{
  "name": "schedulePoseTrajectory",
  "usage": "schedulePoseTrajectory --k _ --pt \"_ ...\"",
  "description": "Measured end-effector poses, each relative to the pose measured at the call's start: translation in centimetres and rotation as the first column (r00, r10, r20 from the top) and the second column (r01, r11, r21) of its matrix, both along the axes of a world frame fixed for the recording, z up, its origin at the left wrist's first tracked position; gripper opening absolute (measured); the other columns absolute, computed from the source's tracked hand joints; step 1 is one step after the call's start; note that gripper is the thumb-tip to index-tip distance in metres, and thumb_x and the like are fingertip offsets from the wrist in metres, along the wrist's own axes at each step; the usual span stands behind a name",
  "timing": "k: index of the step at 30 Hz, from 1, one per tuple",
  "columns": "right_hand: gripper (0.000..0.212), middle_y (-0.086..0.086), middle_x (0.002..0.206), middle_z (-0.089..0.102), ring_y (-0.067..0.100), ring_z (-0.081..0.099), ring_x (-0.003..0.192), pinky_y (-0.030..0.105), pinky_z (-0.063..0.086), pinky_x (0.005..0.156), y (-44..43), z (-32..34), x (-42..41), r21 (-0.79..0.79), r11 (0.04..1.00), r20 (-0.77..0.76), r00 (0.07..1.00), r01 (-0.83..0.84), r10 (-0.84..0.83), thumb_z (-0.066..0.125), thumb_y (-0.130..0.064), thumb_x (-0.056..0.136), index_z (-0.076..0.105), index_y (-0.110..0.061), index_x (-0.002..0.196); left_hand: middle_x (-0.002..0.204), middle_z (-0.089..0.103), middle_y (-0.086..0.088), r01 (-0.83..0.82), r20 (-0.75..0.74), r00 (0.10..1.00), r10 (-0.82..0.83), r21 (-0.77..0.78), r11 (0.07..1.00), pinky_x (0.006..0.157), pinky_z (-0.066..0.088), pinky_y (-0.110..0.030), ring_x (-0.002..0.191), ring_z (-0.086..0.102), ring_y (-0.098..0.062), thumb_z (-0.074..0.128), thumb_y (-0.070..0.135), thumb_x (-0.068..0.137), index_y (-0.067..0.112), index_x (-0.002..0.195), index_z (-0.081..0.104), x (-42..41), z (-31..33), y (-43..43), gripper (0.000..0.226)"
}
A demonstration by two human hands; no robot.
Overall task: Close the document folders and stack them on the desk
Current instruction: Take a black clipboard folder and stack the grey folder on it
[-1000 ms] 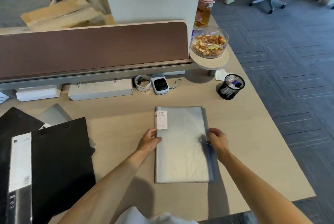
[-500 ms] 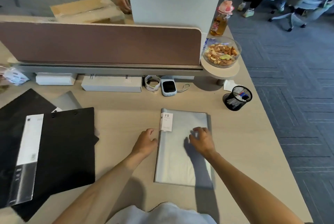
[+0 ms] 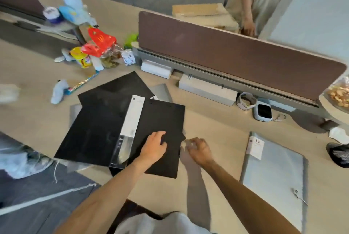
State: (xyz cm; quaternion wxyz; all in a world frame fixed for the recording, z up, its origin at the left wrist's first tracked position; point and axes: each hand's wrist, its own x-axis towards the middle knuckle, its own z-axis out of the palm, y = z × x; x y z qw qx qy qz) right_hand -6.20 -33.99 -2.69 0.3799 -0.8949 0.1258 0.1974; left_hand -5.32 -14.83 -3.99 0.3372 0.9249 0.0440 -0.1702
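Black folders (image 3: 98, 135), two, grey folder (image 3: 277, 173), one, left hand (image 3: 154, 149) flat atop, right hand (image 3: 198, 149) unclear

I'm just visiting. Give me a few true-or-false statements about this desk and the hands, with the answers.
1. The left hand rests on the black folder. True.
2. The grey folder lies open. False: it lies closed, flat on the desk.
3. The right hand holds the grey folder. False: it is beside the black folder, apart from the grey one.
4. The black folder is spread open. True.
5. The red bag sits on the grey folder. False: it stands on the desk, beyond the black folder.
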Motion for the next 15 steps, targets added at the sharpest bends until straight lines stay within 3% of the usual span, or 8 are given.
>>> schedulePoseTrajectory --k 2,4,6,8,10,12,15 --pt "0.033 0.012 0.122 0.061 0.026 0.06 0.1 0.032 0.05 0.086 3.6 -0.5 1.0 0.059 0.996 -0.061 0.996 0.074 -0.07 0.056 -0.023 0.089 0.057 -0.013 0.121 0.154 0.029 -0.007 -0.09 0.098 0.992 0.077 0.137 0.986 0.112 0.036 -0.04 0.143 0.026 -0.024 0.056 0.019 0.093 0.02 0.136 0.047 -0.1 0.0 4.1 0.044" --pt "0.044 0.013 0.129 0.055 0.03 0.058 0.109 0.032 0.049 0.09 6.3 -0.8 1.9 0.123 0.967 -0.122 0.971 0.222 -0.207 0.056 -0.019 0.09 0.046 -0.013 0.132 0.159 0.015 -0.01 -0.159 0.127 0.983 0.129 0.263 0.952 0.115 0.028 -0.051 0.148 0.013 -0.029 0.056 0.023 0.091 0.021 0.138 0.042 0.2 -0.3 7.9 0.049" --pt "0.057 0.013 0.142 0.041 0.036 0.049 0.122 0.04 0.046 0.099 8.4 -0.6 2.9 0.156 0.904 -0.177 0.912 0.398 -0.371 0.056 -0.02 0.091 0.033 -0.016 0.143 0.162 0.004 -0.01 -0.161 0.032 0.987 0.16 0.316 0.935 0.116 0.018 -0.057 0.15 0.003 -0.032 0.053 0.028 0.094 0.023 0.143 0.03 0.5 -1.1 11.1 0.055" --pt "0.066 0.013 0.149 0.03 0.04 0.041 0.128 0.046 0.042 0.1 9.6 -0.3 3.3 0.15 0.829 -0.213 0.836 0.539 -0.506 0.057 -0.022 0.091 0.022 -0.018 0.147 0.162 0.005 -0.009 -0.126 -0.053 0.987 0.151 0.317 0.94 0.118 0.017 -0.056 0.15 0.004 -0.033 0.051 0.034 0.095 0.025 0.147 0.022 0.5 -2.1 13.3 0.06" --pt "0.062 0.014 0.142 0.039 0.04 0.048 0.12 0.048 0.045 0.097 10.0 -0.4 3.6 0.146 0.715 -0.229 0.726 0.684 -0.648 0.061 -0.027 0.088 0.029 -0.018 0.14 0.162 0.008 -0.009 -0.083 -0.067 0.992 0.111 0.335 0.939 0.119 0.023 -0.053 0.15 0.009 -0.033 0.052 0.039 0.095 0.025 0.149 0.018 0.4 -2.9 14.3 0.065" --pt "0.049 0.015 0.125 0.054 0.034 0.058 0.103 0.048 0.053 0.091 9.8 -0.6 3.8 0.168 0.642 -0.257 0.662 0.748 -0.704 0.064 -0.039 0.082 0.042 -0.019 0.121 0.162 0.01 -0.009 -0.064 -0.055 0.995 0.088 0.341 0.938 0.117 0.028 -0.051 0.149 0.013 -0.032 0.052 0.041 0.095 0.025 0.149 0.018 0.4 -3.2 14.7 0.066" --pt "0.034 0.012 0.109 0.061 0.029 0.061 0.097 0.048 0.052 0.093 10.0 -0.1 3.7 0.259 0.695 -0.329 0.738 0.671 -0.59 0.059 -0.041 0.087 0.05 -0.013 0.104 0.162 0.009 -0.008 -0.042 -0.069 0.995 0.07 0.345 0.938 0.117 0.027 -0.051 0.149 0.012 -0.032 0.05 0.042 0.095 0.025 0.15 0.017 0.7 -3.2 15.0 0.066"
